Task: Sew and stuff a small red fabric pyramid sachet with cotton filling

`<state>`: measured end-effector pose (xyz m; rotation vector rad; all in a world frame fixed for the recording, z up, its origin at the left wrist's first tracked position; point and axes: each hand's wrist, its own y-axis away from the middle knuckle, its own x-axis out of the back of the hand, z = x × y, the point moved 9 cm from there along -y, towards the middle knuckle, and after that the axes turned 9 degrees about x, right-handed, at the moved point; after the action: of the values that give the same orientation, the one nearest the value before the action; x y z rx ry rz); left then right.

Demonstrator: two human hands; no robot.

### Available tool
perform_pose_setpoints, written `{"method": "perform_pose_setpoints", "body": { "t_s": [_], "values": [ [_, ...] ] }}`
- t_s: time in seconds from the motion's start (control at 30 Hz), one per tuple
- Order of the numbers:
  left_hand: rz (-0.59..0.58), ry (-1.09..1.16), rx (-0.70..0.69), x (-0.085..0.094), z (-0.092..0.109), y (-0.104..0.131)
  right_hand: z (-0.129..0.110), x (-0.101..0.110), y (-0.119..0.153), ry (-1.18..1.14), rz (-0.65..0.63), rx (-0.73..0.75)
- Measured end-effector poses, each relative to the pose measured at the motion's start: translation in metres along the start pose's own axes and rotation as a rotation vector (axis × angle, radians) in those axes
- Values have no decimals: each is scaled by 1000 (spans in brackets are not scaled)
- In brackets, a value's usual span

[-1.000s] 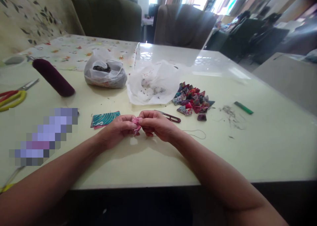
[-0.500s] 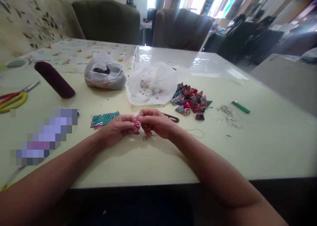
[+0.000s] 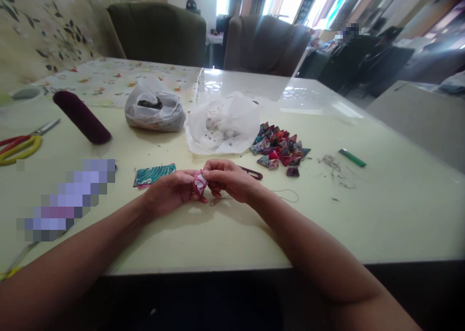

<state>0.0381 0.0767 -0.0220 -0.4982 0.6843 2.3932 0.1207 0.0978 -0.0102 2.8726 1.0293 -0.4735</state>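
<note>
A small pink-and-white piece of fabric (image 3: pixel 199 183), bunched up, is held between my two hands above the table. My left hand (image 3: pixel 173 191) grips it from the left with thumb and fingers. From the other side, my right hand (image 3: pixel 229 178) pinches its upper edge; whether a needle is in those fingers I cannot make out. A thin thread (image 3: pixel 288 195) runs loosely over the table beneath and beyond my right hand. Left of the fabric lies a teal wave-patterned cloth piece (image 3: pixel 154 174). Thread snips (image 3: pixel 252 173) lie partly hidden behind my right hand.
Colourful folded fabric pieces (image 3: pixel 279 144) are heaped beside an open white plastic bag (image 3: pixel 221 127). Another plastic bag (image 3: pixel 154 111) stands further left, near a dark maroon roll (image 3: pixel 82 117) and scissors (image 3: pixel 27 142). At right lie a green-handled tool (image 3: pixel 352 157) and thread scraps (image 3: pixel 336 169).
The pink fabric has been turned or opened, so more of its white side shows. My left hand's fingers have shifted lower around it, while my right hand stays nearly in place.
</note>
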Motion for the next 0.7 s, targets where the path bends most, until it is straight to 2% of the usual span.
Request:
{"method": "perform_pose_setpoints", "body": {
  "t_s": [0.3, 0.5, 0.7],
  "values": [
    [122, -83, -26, 13, 0, -4, 1, -5, 2, 18, -31, -37],
    [150, -66, -23, 15, 0, -4, -2, 4, 0, 153, 27, 1],
    [263, -127, -81, 21, 6, -3, 0, -1, 3, 77, 117, -5]
  ]
}}
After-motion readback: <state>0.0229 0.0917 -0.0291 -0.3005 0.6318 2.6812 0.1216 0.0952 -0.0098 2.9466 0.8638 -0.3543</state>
